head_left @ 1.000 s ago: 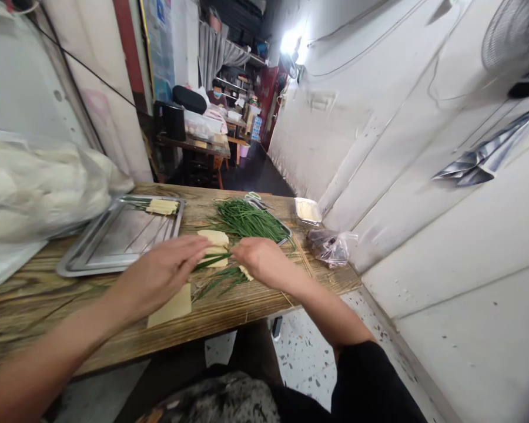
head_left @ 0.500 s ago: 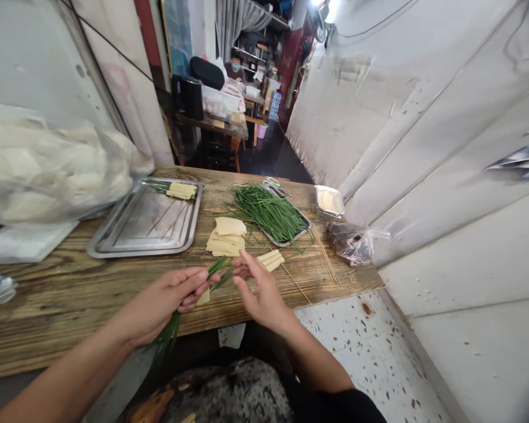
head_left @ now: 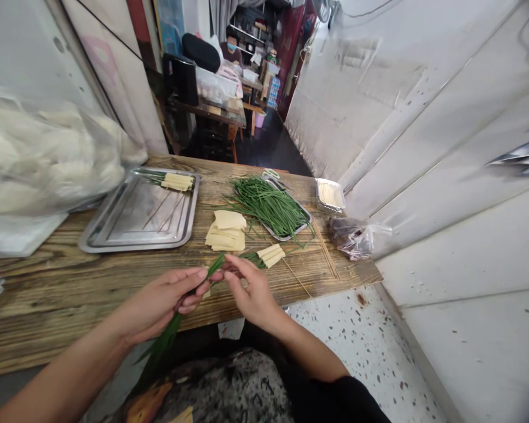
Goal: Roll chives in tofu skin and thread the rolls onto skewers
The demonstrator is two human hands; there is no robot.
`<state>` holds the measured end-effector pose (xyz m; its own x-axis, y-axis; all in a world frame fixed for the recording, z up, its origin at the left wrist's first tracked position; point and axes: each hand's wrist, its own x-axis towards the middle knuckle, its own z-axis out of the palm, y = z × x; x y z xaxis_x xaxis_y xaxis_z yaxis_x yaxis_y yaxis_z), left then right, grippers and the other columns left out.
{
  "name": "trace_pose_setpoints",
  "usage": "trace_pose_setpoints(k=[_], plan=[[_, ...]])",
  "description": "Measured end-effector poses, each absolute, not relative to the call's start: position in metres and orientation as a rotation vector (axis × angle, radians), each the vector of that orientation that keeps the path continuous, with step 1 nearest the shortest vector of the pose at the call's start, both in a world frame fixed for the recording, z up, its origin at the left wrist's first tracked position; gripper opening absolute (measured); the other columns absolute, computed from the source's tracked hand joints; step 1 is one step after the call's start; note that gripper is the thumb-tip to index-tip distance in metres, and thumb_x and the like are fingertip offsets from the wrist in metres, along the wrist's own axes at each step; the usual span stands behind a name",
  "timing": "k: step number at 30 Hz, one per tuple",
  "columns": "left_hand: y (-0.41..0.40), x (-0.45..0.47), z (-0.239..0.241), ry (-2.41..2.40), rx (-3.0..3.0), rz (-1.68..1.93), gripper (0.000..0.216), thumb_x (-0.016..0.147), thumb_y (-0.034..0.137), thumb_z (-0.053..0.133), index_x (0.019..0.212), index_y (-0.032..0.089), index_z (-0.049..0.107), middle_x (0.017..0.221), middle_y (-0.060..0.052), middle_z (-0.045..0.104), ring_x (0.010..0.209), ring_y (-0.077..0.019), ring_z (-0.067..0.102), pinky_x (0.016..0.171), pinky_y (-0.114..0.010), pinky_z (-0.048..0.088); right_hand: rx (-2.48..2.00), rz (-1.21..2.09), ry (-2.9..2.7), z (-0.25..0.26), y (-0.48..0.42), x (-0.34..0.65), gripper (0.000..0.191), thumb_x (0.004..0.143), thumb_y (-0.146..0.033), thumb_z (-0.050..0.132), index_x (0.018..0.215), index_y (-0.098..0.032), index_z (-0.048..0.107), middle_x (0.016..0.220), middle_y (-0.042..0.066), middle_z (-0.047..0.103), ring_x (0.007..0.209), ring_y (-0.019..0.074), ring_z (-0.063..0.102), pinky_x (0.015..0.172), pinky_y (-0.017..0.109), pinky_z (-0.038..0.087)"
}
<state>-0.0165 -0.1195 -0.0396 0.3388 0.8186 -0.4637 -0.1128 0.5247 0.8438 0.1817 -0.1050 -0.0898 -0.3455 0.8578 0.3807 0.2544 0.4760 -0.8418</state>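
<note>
My left hand (head_left: 183, 291) is closed around a small bundle of green chives (head_left: 167, 338), whose long ends hang below it past the table edge. The bundle's upper tips meet the curled fingers of my right hand (head_left: 249, 291), thumb and forefinger close together about them. Just beyond my hands lies a stack of pale yellow tofu sheets (head_left: 226, 232). To its right, rolled tofu sheets (head_left: 271, 255) with chives inside sit on a skewer. A metal tray heaped with loose chives (head_left: 271, 205) stands farther back.
A larger metal tray (head_left: 136, 235) at left holds finished skewered rolls (head_left: 177, 181). Bare skewers (head_left: 326, 249), a plastic bag with dark contents (head_left: 357, 238) and a foil-like container (head_left: 330, 195) lie right. Scissors (head_left: 271, 173) sit behind. A bulky bag (head_left: 48, 158) stands left; a person sits beyond.
My right hand has moved slightly left, and its fingers have closed in on the chive tips. My left hand keeps its hold. The view has tilted slightly.
</note>
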Motion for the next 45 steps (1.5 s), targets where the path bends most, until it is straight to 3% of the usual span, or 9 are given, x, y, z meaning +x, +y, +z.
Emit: trace_pose_setpoints(k=[3,6,16,20,23,26,29,38,45], plan=[[-0.121,-0.014,-0.039,1.043,0.818,0.686,0.075,0.053,0.083,0.091,0.075,0.018,0.061,0.066,0.008,0.044,0.057,-0.0061,0.026,0.050,-0.023,0.023,-0.991,1.084,-1.616,-0.087,-0.098,0.178,0.024,0.097,-0.039,0.070,0.107,-0.019,0.078,0.105,0.009,0.078,0.094,0.0195,0.073,0.082,0.030,0.062],[-0.122,-0.012,-0.038,1.056,0.843,0.672,0.076,0.053,0.085,0.089,0.075,0.018,0.061,0.065,0.008,0.043,0.057,-0.0062,0.025,0.050,-0.023,0.022,-1.000,1.248,-1.502,-0.084,-0.092,0.175,0.023,0.088,-0.043,0.078,0.085,-0.020,0.076,0.090,0.005,0.076,0.085,0.0182,0.071,0.075,0.028,0.060],[-0.122,-0.012,-0.039,1.091,0.914,0.583,0.079,0.054,0.091,0.083,0.077,0.019,0.060,0.066,0.009,0.044,0.055,-0.0063,0.027,0.051,-0.026,0.019,-1.056,1.530,-1.166,-0.083,-0.093,0.173,0.027,0.071,-0.044,0.084,0.077,-0.020,0.072,0.069,-0.002,0.067,0.056,0.0115,0.059,0.049,0.023,0.052],[-0.121,-0.013,-0.039,1.116,0.905,0.581,0.082,0.051,0.092,0.083,0.082,0.019,0.064,0.066,0.009,0.043,0.055,-0.0065,0.027,0.052,-0.026,0.018,-1.033,1.479,-1.198,-0.083,-0.089,0.180,0.026,0.080,-0.045,0.079,0.086,-0.020,0.075,0.084,0.003,0.074,0.067,0.0151,0.068,0.052,0.025,0.058],[-0.120,-0.014,-0.041,1.126,0.887,0.606,0.085,0.048,0.092,0.084,0.085,0.017,0.068,0.065,0.009,0.041,0.056,-0.0066,0.026,0.052,-0.026,0.017,-0.970,1.334,-1.359,-0.086,-0.090,0.188,0.030,0.092,-0.039,0.066,0.113,-0.021,0.078,0.112,0.008,0.078,0.094,0.0196,0.076,0.074,0.031,0.067],[-0.121,-0.014,-0.042,1.123,0.879,0.624,0.086,0.048,0.091,0.085,0.088,0.016,0.071,0.065,0.009,0.042,0.056,-0.0068,0.027,0.052,-0.026,0.018,-0.884,1.113,-1.606,-0.092,-0.097,0.192,0.045,0.099,-0.027,0.054,0.141,-0.022,0.068,0.132,0.011,0.074,0.115,0.0202,0.074,0.099,0.037,0.064],[-0.123,-0.011,-0.041,1.103,0.884,0.625,0.084,0.050,0.090,0.085,0.088,0.017,0.070,0.066,0.008,0.044,0.056,-0.0072,0.028,0.051,-0.026,0.019,-0.864,0.993,-1.780,-0.098,-0.106,0.192,0.054,0.103,-0.020,0.044,0.155,-0.022,0.057,0.143,0.014,0.070,0.116,0.0189,0.074,0.103,0.037,0.062],[-0.126,-0.008,-0.033,1.049,0.921,0.618,0.072,0.058,0.085,0.085,0.076,0.019,0.061,0.066,0.007,0.044,0.056,-0.0072,0.026,0.052,-0.027,0.018,-0.889,0.835,-1.988,-0.093,-0.109,0.189,0.055,0.101,-0.012,0.047,0.155,-0.019,0.056,0.143,0.016,0.071,0.133,0.0228,0.068,0.116,0.042,0.054],[-0.124,-0.017,-0.044,1.096,0.913,0.644,0.075,0.058,0.086,0.083,0.086,0.017,0.071,0.068,0.007,0.043,0.056,-0.0074,0.026,0.051,-0.025,0.019,-0.898,0.875,-1.952,-0.089,-0.109,0.190,0.061,0.102,-0.017,0.049,0.162,-0.020,0.047,0.144,0.016,0.068,0.127,0.0215,0.070,0.107,0.037,0.060]])
